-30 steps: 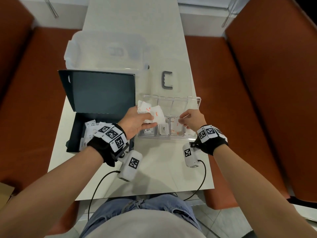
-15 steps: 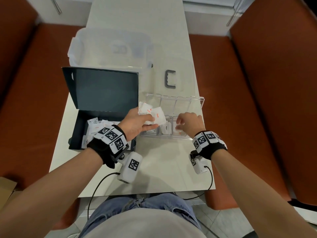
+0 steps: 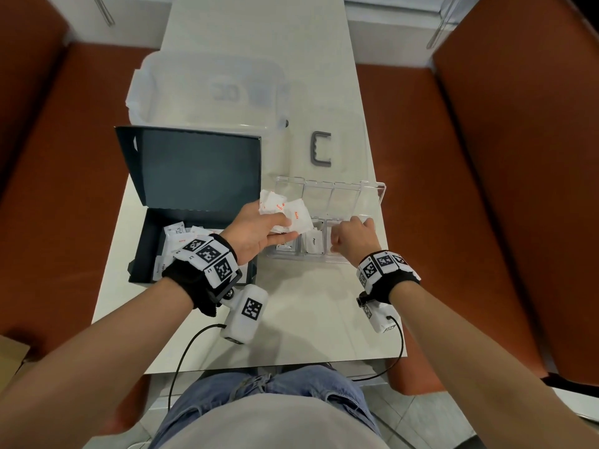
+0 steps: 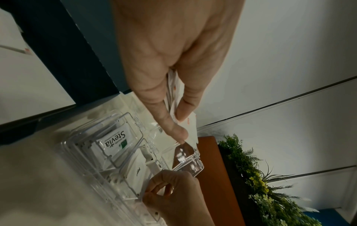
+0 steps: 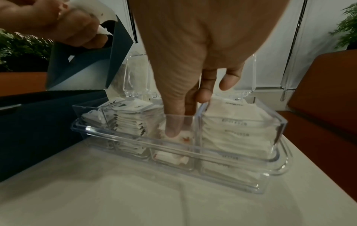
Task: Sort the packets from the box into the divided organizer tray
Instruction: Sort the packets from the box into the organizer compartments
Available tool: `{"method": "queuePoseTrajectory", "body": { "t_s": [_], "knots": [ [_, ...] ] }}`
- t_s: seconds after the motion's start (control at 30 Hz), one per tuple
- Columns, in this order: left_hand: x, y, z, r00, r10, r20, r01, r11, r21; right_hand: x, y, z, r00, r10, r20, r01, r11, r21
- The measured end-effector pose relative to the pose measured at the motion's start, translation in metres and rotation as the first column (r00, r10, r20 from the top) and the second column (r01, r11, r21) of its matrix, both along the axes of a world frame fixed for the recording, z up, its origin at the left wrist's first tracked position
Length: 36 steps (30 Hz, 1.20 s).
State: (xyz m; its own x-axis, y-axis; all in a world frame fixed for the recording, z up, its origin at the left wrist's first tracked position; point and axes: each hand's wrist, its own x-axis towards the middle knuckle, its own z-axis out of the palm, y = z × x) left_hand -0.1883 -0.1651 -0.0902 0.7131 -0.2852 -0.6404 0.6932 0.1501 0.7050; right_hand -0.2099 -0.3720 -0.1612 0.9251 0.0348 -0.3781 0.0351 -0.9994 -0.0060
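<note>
So we're mid-sort here. Our left hand [image 3: 256,233] is clamped around a fan of white salt packets [image 3: 287,211] with red print, held up over the left end of the clear organizer tray [image 5: 278,164]. Our right hand [image 3: 355,239] is down in the tray, fingers [image 5: 173,122] poked into the third compartment from the left, pressing onto a packet with red print [image 5: 184,136] lying there. Whether it's pinching that packet or just tamping it flat, we can't really tell.

The Stevia packet [image 4: 115,141] sits in the leftmost slot, the pepper stack [image 3: 312,244] is next to it, and the far right slot looks packed. More packets are still sitting in the dark box [image 3: 146,254] on the left, so we'd guess we're somewhere past halfway but not close to done.

Next move, as we see it: pull the right hand out, peel one salt packet off the left hand's bunch, and drop it into that same slot.

Room-wise it's tight. The dividers leave barely enough gap for the fingers, and the tray's hinged lid [image 3: 334,196] stands up right behind. The box's raised flap [image 3: 194,170] crowds the left side. The near strip of the bench [image 3: 308,319] gives the wrists open room to back out toward us.
</note>
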Motion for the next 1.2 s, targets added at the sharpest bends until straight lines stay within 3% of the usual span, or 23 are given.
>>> {"method": "queuePoseTrajectory", "body": {
  "t_s": [0.47,0.6,0.8,0.97,1.1,1.2],
  "knots": [
    [0.001,-0.002,-0.005,1.000,0.009,-0.010,-0.009,1.000,-0.009,-0.002,-0.011,0.023,0.999,-0.045,-0.030,0.048,0.990,0.136],
    [0.001,-0.004,-0.004,1.000,0.004,0.000,-0.004,1.000,-0.018,0.005,-0.014,0.038,0.988,-0.124,0.089,0.095,0.956,0.277],
    [0.002,-0.011,-0.003,0.998,-0.029,0.049,0.029,1.000,0.008,0.012,0.009,0.068,0.945,-0.253,0.206,0.064,0.763,0.643],
    [0.004,-0.017,0.000,0.992,-0.074,0.101,0.074,0.997,-0.004,0.011,0.019,0.076,0.947,-0.309,0.083,0.144,0.644,0.751],
    [0.005,-0.020,0.000,0.993,-0.056,0.107,0.058,0.998,-0.013,0.013,0.004,0.078,0.885,-0.464,-0.036,0.265,0.438,0.859],
    [0.005,-0.021,0.000,0.995,-0.046,0.090,0.047,0.999,-0.019,0.012,-0.010,0.077,0.851,-0.516,-0.100,0.316,0.350,0.882]
  ]
}}
